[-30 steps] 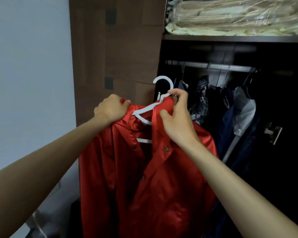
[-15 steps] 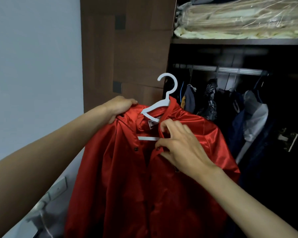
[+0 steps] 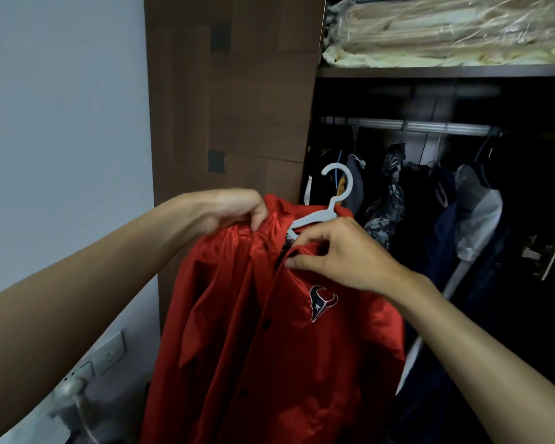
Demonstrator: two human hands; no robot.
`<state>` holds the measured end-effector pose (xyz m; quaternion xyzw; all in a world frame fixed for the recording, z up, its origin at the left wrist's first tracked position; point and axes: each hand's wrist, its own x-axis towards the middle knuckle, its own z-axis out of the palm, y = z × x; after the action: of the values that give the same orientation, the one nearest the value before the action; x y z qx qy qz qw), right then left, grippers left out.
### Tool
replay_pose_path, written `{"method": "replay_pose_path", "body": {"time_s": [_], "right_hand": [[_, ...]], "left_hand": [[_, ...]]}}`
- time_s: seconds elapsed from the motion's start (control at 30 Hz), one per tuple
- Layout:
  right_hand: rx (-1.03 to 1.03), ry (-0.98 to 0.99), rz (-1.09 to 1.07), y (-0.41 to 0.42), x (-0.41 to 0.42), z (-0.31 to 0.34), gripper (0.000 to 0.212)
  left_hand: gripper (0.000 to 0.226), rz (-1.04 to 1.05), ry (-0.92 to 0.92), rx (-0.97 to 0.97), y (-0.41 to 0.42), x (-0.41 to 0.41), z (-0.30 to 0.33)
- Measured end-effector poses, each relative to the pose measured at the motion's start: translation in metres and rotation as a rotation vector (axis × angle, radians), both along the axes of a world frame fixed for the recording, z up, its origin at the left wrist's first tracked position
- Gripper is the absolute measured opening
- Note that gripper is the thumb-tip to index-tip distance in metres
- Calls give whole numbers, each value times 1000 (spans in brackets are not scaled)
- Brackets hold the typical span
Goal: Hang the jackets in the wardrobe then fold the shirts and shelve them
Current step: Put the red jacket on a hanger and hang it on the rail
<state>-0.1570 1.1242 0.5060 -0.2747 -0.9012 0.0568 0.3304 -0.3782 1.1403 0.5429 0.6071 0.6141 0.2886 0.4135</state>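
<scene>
Head view showed me the red jacket (image 3: 269, 331) on a white hanger (image 3: 330, 206), held up in front of the open wardrobe (image 3: 231, 91), its hook below the rail (image 3: 407, 125). My left hand (image 3: 228, 213) gripped the shoulder fabric; my right hand (image 3: 340, 254) pinched the collar edge (bull logo facing me).

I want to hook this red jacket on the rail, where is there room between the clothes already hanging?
The rail shows bare stretches at its left end beside the wardrobe's side panel, and between the patterned garment and the navy-and-white jacket. It is crowded at that right cluster. The white hanger sits nearest the left gap.
</scene>
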Motion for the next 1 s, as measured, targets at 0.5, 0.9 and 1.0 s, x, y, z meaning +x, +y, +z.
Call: {"method": "replay_pose_path", "body": {"time_s": [0.5, 0.9, 1.0], "right_hand": [[166, -476, -266, -3, -10, -24, 32], [395, -591, -400, 12, 1, -65, 32], [513, -560, -384, 19, 6, -69, 45]], "left_hand": [[12, 35, 85, 170, 1, 3, -6], [39, 114, 85, 342, 13, 14, -19], [48, 145, 91, 357, 17, 14, -20]]}}
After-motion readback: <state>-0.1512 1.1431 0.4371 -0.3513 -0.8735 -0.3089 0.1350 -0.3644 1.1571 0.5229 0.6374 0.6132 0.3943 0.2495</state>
